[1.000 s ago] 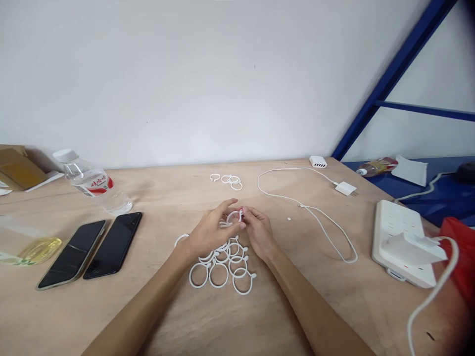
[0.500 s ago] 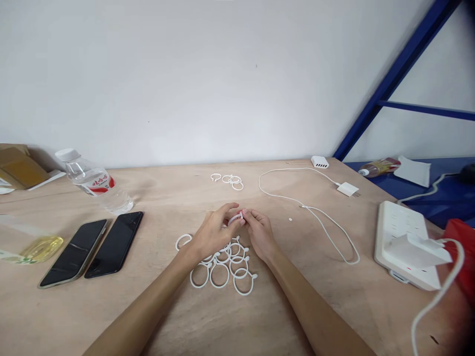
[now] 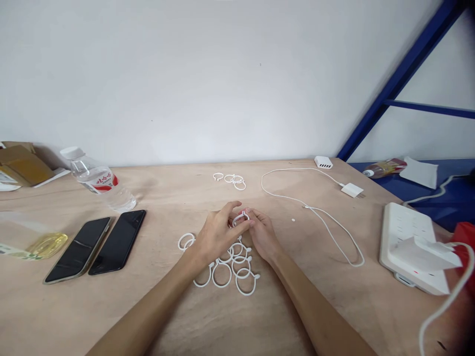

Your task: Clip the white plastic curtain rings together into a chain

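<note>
Between my two hands is a white plastic ring (image 3: pixel 241 217), partly hidden by the fingers. My left hand (image 3: pixel 218 230) is closed on its near left side, thumb reaching toward the other hand. On the right, the fingertips of my right hand (image 3: pixel 262 230) pinch the ring's edge. Just below the hands lies a loose pile of white rings (image 3: pixel 221 275), several of them overlapping, with small knobs on their rims. Part of the pile is covered by my left hand and forearm. Farther back, a smaller group of white rings (image 3: pixel 239 183) rests near the wall.
Two phones (image 3: pixel 118 242) and a water bottle (image 3: pixel 106 183) are at left, beside a clear bag (image 3: pixel 29 242) and a cardboard box (image 3: pixel 25 163). To the right lie a white cable (image 3: pixel 334 225), a charger plug (image 3: pixel 351 190) and a power strip (image 3: pixel 411 247). A small white hub (image 3: pixel 323 162) sits behind.
The held ring has turned slightly between my fingers, and more of its curve shows at the fingertips. The whole view has shifted a little; the things on the table stay put.
</note>
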The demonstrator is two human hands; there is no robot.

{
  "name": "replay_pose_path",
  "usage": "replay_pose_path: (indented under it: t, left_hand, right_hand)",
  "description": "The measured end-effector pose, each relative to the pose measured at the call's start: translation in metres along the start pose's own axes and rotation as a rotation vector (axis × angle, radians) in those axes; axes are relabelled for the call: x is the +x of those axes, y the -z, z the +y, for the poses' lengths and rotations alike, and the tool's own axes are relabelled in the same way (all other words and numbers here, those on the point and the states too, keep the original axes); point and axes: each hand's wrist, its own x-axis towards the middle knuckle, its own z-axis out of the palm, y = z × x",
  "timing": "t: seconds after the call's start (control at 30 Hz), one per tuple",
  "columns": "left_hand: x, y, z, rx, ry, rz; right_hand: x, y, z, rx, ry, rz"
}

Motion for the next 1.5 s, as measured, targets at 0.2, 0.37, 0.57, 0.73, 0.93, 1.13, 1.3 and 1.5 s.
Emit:
replay_pose_path:
  t: [0.2, 0.37, 0.57, 0.73, 0.93, 1.13, 1.3, 1.5]
  left_hand:
    - [0.0, 0.001, 0.003, -0.036, -0.014, -0.038]
    - [0.001, -0.001, -0.003, -0.065, -0.009, -0.068]
    - [0.0, 0.004, -0.003, -0.072, -0.025, -0.12]
    - [0.013, 0.022, -0.001, 0.025, -0.047, -0.159]
    - [0.079, 0.008, -0.025, 0.449, -0.164, -0.002]
    - [0.121, -0.023, -0.045, 0.533, -0.134, 0.025]
    - [0.119, -0.023, -0.051, 0.506, -0.131, -0.021]
    - [0.075, -0.007, -0.047, 0.376, -0.221, -0.011]
  right_hand:
    - [-0.001, 0.002, 0.0, -0.048, 0.036, -0.077]
    - [0.003, 0.007, 0.009, -0.101, 0.058, -0.01]
    - [0.001, 0.003, 0.009, -0.188, 0.065, 0.034]
    - [0.0, -0.001, 0.006, -0.247, 0.124, 0.054]
    - [-0.003, -0.005, 0.008, -0.579, 0.284, -0.143]
    - [-0.006, -0.006, 0.004, -0.646, 0.387, -0.068]
    - [-0.001, -0.003, 0.006, -0.536, 0.339, 0.002]
    - [0.003, 0.0, 0.011, -0.309, 0.193, 0.224]
